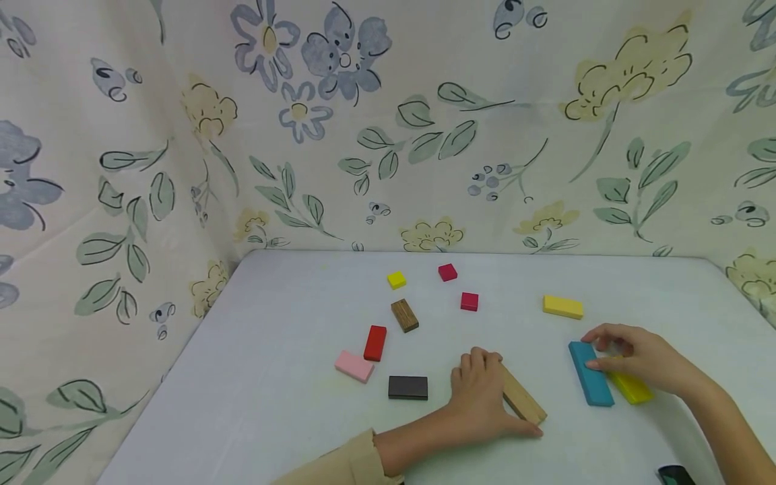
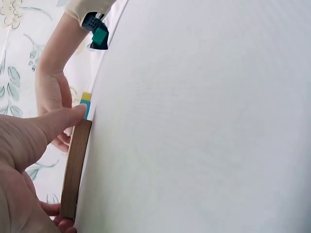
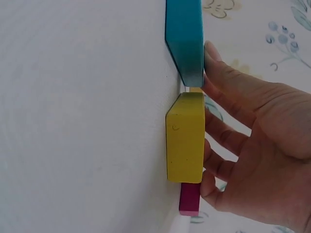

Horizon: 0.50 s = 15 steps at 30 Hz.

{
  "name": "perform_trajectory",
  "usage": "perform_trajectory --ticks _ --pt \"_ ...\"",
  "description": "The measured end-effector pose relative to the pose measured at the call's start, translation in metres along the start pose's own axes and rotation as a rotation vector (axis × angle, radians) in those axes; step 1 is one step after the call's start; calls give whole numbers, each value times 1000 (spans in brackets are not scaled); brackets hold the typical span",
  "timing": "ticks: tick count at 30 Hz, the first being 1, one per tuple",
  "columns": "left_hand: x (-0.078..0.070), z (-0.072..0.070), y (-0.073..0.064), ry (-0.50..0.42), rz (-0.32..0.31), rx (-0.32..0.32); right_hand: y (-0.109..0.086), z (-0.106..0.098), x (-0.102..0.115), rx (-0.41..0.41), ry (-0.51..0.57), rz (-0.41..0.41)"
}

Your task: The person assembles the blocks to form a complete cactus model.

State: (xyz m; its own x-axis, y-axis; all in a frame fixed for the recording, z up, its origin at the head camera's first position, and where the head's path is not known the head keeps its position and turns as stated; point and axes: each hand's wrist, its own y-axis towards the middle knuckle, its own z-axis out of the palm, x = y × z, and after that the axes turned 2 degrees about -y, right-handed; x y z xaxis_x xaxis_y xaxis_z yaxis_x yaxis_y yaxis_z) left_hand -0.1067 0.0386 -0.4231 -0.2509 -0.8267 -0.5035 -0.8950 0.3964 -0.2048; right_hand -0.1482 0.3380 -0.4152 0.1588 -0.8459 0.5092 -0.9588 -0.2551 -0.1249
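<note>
My left hand [image 1: 481, 407] spans a long, light wooden block [image 1: 523, 397], gripping it between the thumb at its near end and the fingers at its far end. In the left wrist view the same wooden block [image 2: 75, 172] lies flat along the white surface. To the right, my right hand [image 1: 649, 357] holds a flat blue block [image 1: 591, 380], its thumb on the upper face and a finger by the far end. A yellow block [image 1: 630, 388] lies beside the blue one, partly hidden under the right hand; the right wrist view shows this yellow block [image 3: 185, 145] close up.
Left of the hands lie black [image 1: 408, 388], pink [image 1: 354, 366], red [image 1: 375, 343] and brown [image 1: 405, 315] blocks. Farther back are a small yellow block [image 1: 397, 280], two small crimson blocks [image 1: 447, 272] and a longer yellow block [image 1: 562, 306]. Floral cloth [image 1: 424, 135] hangs behind the white table [image 1: 254, 377].
</note>
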Motion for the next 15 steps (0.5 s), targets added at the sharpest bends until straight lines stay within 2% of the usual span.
perform_trajectory --ticks 4,15 --pt "4 -4 1 -9 30 33 1 1 2 -2 -2 -4" --pt "23 -18 0 -60 173 122 10 2 9 24 0 9"
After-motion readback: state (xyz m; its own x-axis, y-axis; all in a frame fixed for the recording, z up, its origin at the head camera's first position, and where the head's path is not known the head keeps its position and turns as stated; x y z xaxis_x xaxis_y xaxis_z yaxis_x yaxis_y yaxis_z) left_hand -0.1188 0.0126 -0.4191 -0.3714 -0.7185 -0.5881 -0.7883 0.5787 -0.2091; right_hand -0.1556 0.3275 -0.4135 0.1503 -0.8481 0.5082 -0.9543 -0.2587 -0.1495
